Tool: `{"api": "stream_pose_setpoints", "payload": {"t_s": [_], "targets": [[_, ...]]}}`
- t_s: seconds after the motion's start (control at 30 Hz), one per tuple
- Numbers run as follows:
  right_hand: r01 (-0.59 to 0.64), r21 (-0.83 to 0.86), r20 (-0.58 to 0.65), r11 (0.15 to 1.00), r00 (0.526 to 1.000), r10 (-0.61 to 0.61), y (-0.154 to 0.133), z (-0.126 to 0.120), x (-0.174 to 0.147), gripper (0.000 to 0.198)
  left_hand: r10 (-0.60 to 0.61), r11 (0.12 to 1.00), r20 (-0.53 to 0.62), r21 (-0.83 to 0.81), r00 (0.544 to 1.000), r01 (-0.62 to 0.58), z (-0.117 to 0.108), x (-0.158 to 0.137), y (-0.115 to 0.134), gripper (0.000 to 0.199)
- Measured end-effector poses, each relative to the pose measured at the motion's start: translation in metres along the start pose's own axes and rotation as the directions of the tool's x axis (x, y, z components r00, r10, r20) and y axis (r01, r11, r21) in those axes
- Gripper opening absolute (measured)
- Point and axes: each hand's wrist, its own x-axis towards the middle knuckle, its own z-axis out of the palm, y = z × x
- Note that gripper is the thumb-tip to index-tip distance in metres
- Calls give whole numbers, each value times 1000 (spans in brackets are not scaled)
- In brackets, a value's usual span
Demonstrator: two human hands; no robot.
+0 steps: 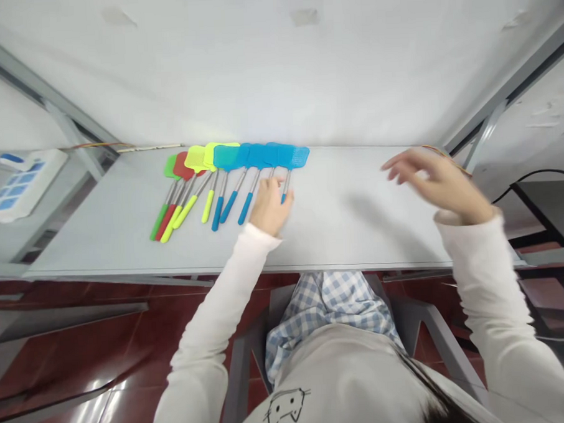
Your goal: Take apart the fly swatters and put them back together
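Several fly swatters lie fanned in an overlapping row on the grey tabletop [339, 234], heads toward the wall and handles toward me. From the left come a green fly swatter [159, 220], a red fly swatter [180, 166], yellow fly swatters [195, 158], then blue fly swatters [256, 155]. My left hand [269, 207] is curled around the handle of the rightmost blue fly swatter [299, 157]; most of that handle is hidden beneath it. Over the right part of the table hovers my right hand [427, 174], slightly blurred, fingers stretched out, holding nothing.
A pale wall [276, 68] stands behind the table, with metal frame bars [68, 127] on both sides. At the far left lies a white and blue package [21, 185]. A black stool [550, 206] stands to the right, and cables run near the table's right corner.
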Motion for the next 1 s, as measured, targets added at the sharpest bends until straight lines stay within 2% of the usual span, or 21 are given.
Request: {"api": "stream_pose_setpoints", "payload": {"t_s": [0.07,0.1,0.17,0.23,0.33,0.43,0.57,0.7,0.8,0.9,1.0], "targets": [[18,-45,126,999,992,-12,14,30,12,27,-161,957,178,270,971,109,26,15,-7,35],[38,-66,187,997,982,-25,22,47,18,26,-206,926,218,358,954,118,37,21,-10,35],[93,-89,244,992,967,-69,36,79,30,28,-211,886,251,458,945,76,51,32,-15,32],[152,-132,196,979,973,-125,41,102,39,31,-166,872,283,489,945,7,55,38,-19,30],[184,-273,19,944,982,-186,35,121,49,41,-80,885,318,458,945,-80,52,37,-23,33],[223,-385,-46,896,965,-260,25,132,57,47,55,903,315,390,948,-182,49,33,-24,38],[265,-426,0,865,956,-293,31,135,60,39,201,882,274,367,941,-295,51,38,-19,43],[270,-415,9,869,956,-293,43,128,54,39,271,874,253,339,929,-347,60,48,-17,46],[275,-429,14,860,954,-298,46,124,55,38,323,867,239,314,916,-388,68,53,-16,41],[229,-470,1,852,966,-259,48,124,65,35,365,856,215,305,906,-417,81,59,-13,31],[191,-488,-26,852,972,-233,51,128,75,35,402,836,250,293,881,-465,97,67,-6,35]]}}
